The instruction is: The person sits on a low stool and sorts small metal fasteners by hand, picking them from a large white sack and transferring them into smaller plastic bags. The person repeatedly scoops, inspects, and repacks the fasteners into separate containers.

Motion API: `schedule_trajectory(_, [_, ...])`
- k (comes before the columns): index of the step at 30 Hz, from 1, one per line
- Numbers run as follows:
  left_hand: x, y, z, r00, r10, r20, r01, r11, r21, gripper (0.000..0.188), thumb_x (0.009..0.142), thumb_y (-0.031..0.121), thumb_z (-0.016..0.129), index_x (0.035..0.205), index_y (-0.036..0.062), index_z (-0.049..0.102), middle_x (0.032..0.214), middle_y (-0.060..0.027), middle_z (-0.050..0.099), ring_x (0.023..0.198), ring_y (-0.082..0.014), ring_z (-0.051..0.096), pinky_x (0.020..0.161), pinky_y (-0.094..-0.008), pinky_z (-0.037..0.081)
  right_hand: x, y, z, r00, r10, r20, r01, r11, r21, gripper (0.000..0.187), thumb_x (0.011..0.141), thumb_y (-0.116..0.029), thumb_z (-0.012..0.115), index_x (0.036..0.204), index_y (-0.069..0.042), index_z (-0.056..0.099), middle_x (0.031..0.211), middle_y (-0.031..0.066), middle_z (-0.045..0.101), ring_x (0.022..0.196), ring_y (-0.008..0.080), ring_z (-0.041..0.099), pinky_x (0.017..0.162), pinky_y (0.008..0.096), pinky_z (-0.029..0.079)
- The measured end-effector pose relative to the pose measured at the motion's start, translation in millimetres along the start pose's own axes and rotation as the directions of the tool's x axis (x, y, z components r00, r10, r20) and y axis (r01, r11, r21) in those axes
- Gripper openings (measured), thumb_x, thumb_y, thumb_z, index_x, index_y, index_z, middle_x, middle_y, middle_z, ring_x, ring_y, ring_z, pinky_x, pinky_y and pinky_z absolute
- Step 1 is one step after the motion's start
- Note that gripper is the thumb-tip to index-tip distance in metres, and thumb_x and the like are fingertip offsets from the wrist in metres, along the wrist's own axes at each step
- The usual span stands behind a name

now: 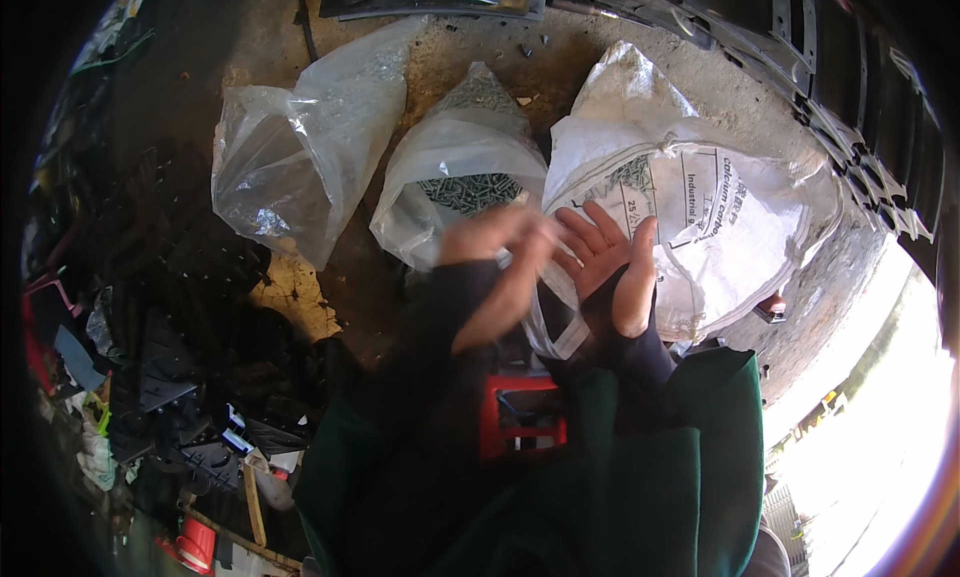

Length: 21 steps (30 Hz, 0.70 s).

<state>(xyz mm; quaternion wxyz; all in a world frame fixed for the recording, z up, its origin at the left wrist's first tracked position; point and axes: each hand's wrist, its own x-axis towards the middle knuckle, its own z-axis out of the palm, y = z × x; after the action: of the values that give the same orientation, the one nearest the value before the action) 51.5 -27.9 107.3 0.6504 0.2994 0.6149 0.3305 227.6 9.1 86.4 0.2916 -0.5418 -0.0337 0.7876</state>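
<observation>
My right hand (608,262) is palm up with its fingers spread, and nothing shows on the palm. Beside it my left hand (500,262) is smeared by motion; whether it holds anything I cannot make out. Just beyond the left hand lies a translucent plastic bag (415,172) with its mouth open toward me. Inside are many small grey-green metal pieces (470,190), shaped like screws or pins. Past my right hand spreads a white woven sack (735,247) with dark print. More of the same small pieces (632,172) show at its mouth.
Another clear plastic bag (300,147) lies at the left on the concrete floor (500,39). Dark metal parts (800,37) are stacked at the upper right. Black plastic parts (165,367) crowd the left side. Close to my body is a red plastic frame (492,417).
</observation>
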Motion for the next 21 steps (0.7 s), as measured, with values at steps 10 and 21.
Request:
schedule_trajectory(10, [65, -104, -24, 0.902, 0.425, 0.082, -0.259, 0.38, 0.888, 0.039, 0.074, 0.014, 0.068, 0.113, 0.0091, 0.061, 0.11, -0.0156, 0.061, 0.105, -0.0352, 0.058, 0.088, -0.0459, 0.046, 0, -1, 1, 1.0, 0.01, -0.024, -0.011, 0.998, -0.058, 0.084, 0.095, -0.065, 0.032, 0.139, 0.006, 0.032, 0.129, 0.0259, 0.048, 0.12, 0.0361, 0.049, 0.099, 0.0511, 0.04])
schedule_trajectory(21, [52, -109, -64, 0.993, -0.119, -0.011, 0.119, 0.986, 0.12, 0.027, 0.089, 0.017, 0.052, 0.108, -0.0009, 0.061, 0.106, -0.0153, 0.064, 0.099, -0.0266, 0.061, 0.086, -0.0357, 0.046, 1, -1, 3, 1.0, 0.0, 0.006, 0.0, 0.995, -0.1, 0.079, 0.098, -0.062, 0.026, 0.137, 0.006, 0.037, 0.126, 0.0238, 0.051, 0.118, 0.0345, 0.05, 0.096, 0.0483, 0.043])
